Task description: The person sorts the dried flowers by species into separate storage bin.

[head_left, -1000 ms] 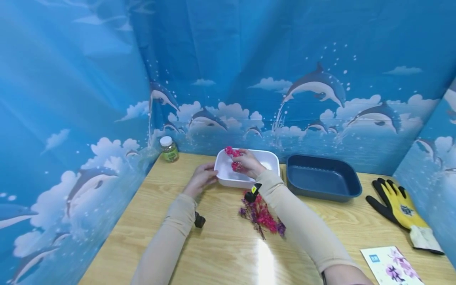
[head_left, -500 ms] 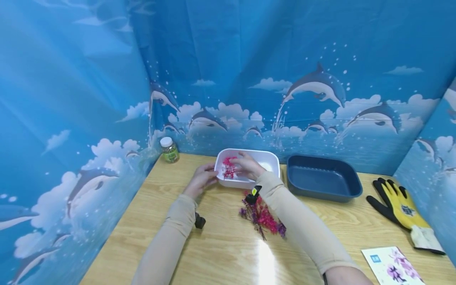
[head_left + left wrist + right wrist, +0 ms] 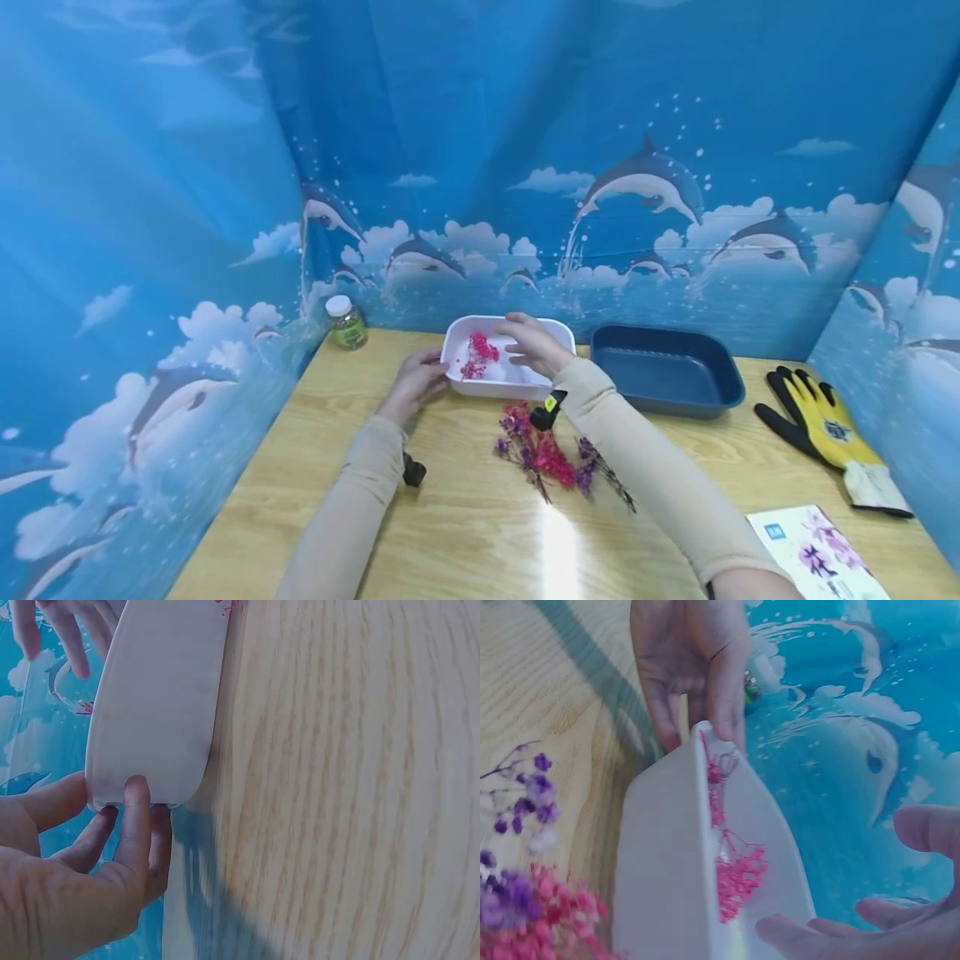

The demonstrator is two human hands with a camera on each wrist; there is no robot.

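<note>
A white plastic tub [image 3: 510, 389] stands near the back of the table. My left hand [image 3: 412, 383] grips its left end; in the right wrist view the thumb lies at the rim and the fingers outside the wall. Inside the tub, toward the left, lies a sprig of pink dried flowers [image 3: 478, 355]. My right hand [image 3: 534, 343] hovers over the tub's right part with its fingers spread and holding nothing. Pink and purple dried flowers [image 3: 553, 461] lie on the table in front of the tub, partly below the right forearm.
Right of the tub sits a dark blue tray [image 3: 667, 404]. A yellow and black work glove [image 3: 828, 429] and a flower-printed packet [image 3: 817, 554] lie at the right. At the back left corner stands a jar [image 3: 347, 325] with a white lid. A dolphin-printed curtain [image 3: 480, 167] borders the table.
The right hand has let go of the pink sprig, which now lies in the tub, and has drawn up and to the right. The left hand stays at the tub's end. The view has shifted slightly.
</note>
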